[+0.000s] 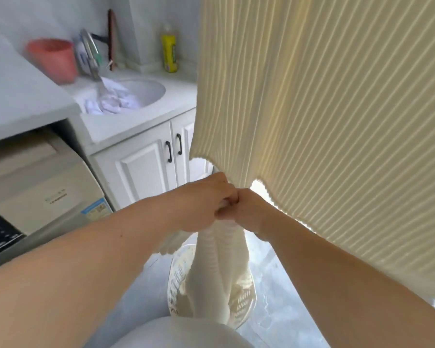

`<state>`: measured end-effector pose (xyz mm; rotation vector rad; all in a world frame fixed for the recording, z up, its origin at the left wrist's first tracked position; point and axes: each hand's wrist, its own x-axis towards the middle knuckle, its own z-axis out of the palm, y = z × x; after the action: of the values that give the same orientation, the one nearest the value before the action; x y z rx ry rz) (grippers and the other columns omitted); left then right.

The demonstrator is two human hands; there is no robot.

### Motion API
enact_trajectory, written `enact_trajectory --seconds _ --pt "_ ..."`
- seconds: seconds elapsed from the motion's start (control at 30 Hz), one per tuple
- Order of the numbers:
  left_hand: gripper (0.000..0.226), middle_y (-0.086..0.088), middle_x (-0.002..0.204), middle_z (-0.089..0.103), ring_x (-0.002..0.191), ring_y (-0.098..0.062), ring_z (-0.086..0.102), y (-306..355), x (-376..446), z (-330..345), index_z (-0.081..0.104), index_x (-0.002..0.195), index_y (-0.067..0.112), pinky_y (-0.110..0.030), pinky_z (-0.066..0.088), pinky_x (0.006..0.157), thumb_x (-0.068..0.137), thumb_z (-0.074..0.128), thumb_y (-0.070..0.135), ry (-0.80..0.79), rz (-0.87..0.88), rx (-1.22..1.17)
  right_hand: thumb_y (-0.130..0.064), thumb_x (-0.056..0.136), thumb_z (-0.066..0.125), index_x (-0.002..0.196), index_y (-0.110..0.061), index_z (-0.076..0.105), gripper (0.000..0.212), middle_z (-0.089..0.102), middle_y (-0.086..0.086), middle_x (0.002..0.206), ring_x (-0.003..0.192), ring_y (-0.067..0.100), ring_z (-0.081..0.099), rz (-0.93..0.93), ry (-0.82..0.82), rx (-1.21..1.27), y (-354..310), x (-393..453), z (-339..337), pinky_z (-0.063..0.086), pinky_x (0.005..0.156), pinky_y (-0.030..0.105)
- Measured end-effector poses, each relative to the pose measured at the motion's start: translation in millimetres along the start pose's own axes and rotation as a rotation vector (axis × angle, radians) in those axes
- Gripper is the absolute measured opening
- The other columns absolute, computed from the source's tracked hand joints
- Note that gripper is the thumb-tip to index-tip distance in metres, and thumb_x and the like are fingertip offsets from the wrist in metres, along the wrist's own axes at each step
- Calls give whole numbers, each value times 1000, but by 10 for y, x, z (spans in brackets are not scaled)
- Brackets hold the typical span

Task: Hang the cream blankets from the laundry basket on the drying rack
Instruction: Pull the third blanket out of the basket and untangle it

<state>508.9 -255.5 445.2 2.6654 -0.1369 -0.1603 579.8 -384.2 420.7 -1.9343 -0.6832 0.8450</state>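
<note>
Cream blanket (217, 267) gripped by touching hands (227, 205), above laundry basket (246, 301)

A ribbed cream cloth blanket (324, 121) hangs matt and soft, with a second ribbed cream blanket (219, 259) gathered below it over a white perforated plastic basket (246, 305). Left of the hanging blanket, the white cabinet doors (141, 167) look smooth and painted, with dark metal handles (168, 151); farther left stand a matt pink plastic bucket (53, 59) and a glossy yellow bottle (170, 52).
</note>
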Motion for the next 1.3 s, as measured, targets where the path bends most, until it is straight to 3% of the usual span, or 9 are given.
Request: enact_trajectory --seconds 0.07,0.3,0.47,0.6,0.77,1.0,1.13,1.23,1.3 --pt "52 15 90 36 75 -15 55 -32 -90 -147 48 109 35 -21 43 58 76 43 -5 104 -57 71 -6 74 67 79 -10 66 7 56 3 72 68 17 51 -29 56 -31 -217 -47 -85 41 65 30" --pt "17 9 72 51 75 -19 50 -398 -341 -468 52 78 23 -25 33 53 83 41 12 267 -500 125 -3 70 64 64 -21 53 21 52 1 68 62 19 48 -79 294 -81 -561 -102 -419 39 57 31" --pt "22 11 74 58 68 -8 51 -7 -182 -596 60 85 28 -21 39 59 74 47 14 414 -231 -84 -9 66 76 119 -32 51 63 62 -7 108 96 12 62 -127 55 -123 -764 -107 -258 54 82 33" --pt "6 9 68 56 66 -14 53 134 -144 -590 48 72 30 -25 37 54 74 54 29 510 -190 -57 -12 71 67 95 -16 65 24 70 5 88 82 20 65 -132 93 -244 -895 -129 -84 54 74 34" --pt "20 20 93 63 88 3 59 -49 -380 -498 58 89 44 -16 47 72 74 70 47 278 -182 -575 -16 76 65 101 -11 68 26 73 11 94 90 26 69 -135 227 -24 -903 -195 -214 56 83 47" --pt "18 4 69 64 64 -15 64 146 -166 -626 65 68 26 -26 56 61 85 63 20 493 -167 -618 -20 63 70 111 -26 59 49 68 9 107 101 29 64 -168 122 -38 -1039 -337 -357 52 90 46" --pt "7 5 81 65 73 -14 62 214 -155 -707 64 79 29 -26 53 64 80 69 33 519 -104 -751 -20 78 71 92 -5 67 20 62 8 83 76 22 56 -185 257 -110 -1102 -397 -420 45 69 35" --pt "48 5 102 65 92 -12 64 167 -193 -660 54 110 32 -31 53 83 70 75 48 323 -109 -884 -20 82 68 87 -10 68 12 69 11 88 82 28 66 -212 338 -24 -1160 -437 -445 53 76 42" --pt "42 6 104 66 95 -10 63 152 -222 -546 56 112 34 -28 49 86 74 73 41 146 -163 -712 -18 84 66 89 -11 68 9 71 11 91 88 29 67 -251 331 95 -1215 -455 -466 54 83 46"
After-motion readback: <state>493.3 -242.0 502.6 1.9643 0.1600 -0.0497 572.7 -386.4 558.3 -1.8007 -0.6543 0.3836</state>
